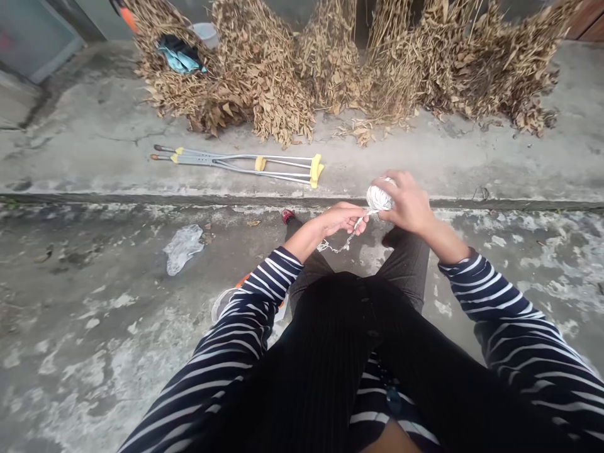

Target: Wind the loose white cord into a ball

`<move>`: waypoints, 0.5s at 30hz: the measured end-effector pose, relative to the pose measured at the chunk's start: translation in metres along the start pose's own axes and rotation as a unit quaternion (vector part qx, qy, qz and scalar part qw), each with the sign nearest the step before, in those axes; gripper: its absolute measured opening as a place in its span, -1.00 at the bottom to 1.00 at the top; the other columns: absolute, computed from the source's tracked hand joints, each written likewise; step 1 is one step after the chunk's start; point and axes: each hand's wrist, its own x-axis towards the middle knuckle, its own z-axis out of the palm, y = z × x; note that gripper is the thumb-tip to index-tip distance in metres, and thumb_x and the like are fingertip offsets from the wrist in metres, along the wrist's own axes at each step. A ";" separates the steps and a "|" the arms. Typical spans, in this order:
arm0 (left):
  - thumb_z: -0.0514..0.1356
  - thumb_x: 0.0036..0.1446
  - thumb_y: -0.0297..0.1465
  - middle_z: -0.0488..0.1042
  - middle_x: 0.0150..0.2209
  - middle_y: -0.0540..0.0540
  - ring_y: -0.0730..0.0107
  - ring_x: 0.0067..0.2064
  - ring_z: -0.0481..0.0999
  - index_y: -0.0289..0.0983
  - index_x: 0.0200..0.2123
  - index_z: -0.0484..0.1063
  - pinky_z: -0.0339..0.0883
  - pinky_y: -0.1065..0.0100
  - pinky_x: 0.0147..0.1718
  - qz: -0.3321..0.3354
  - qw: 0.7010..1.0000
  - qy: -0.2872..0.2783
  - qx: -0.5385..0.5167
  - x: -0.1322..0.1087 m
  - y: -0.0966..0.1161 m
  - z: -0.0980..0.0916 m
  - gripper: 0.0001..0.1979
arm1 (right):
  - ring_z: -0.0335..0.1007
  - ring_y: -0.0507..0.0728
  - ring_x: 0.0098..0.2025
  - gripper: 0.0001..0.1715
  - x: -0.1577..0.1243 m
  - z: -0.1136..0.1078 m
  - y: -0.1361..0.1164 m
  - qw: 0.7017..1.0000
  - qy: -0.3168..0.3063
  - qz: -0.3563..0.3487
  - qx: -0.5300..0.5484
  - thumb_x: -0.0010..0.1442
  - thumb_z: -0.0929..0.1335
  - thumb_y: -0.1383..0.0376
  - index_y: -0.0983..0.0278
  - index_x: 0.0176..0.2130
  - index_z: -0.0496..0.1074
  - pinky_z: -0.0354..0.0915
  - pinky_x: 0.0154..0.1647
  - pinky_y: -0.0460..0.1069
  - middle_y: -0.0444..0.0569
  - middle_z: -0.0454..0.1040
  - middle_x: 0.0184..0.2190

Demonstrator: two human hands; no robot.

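My right hand (406, 201) is closed around a ball of white string (379, 195), its fingers over the top and right side. Just left of the ball, my left hand (343, 218) pinches the white strand (352, 238) that runs from it. Below the left fingers the loose strand hangs in a tangled length and curls leftward above my lap. Both hands are close together over my knees, in front of the concrete step.
Grey crutches with yellow pads (259, 163) lie on the concrete ledge (113, 135). Behind them are bundles of dried plants (264, 75), with a blue and black cloth (179, 56) on top. A clear plastic bag (183, 249) lies on the ground, left of my legs.
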 end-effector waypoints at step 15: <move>0.45 0.09 -0.45 0.46 -0.61 0.02 0.51 -0.49 0.50 -0.33 -0.59 0.49 0.25 0.53 -0.51 -0.057 0.958 0.224 0.171 0.011 -0.058 -0.095 -0.72 | 0.25 0.44 0.17 -0.37 0.037 -0.112 0.090 0.968 -0.056 0.088 -0.228 0.32 0.42 -0.10 0.24 0.17 0.60 0.13 -0.22 0.23 0.35 0.48 0.26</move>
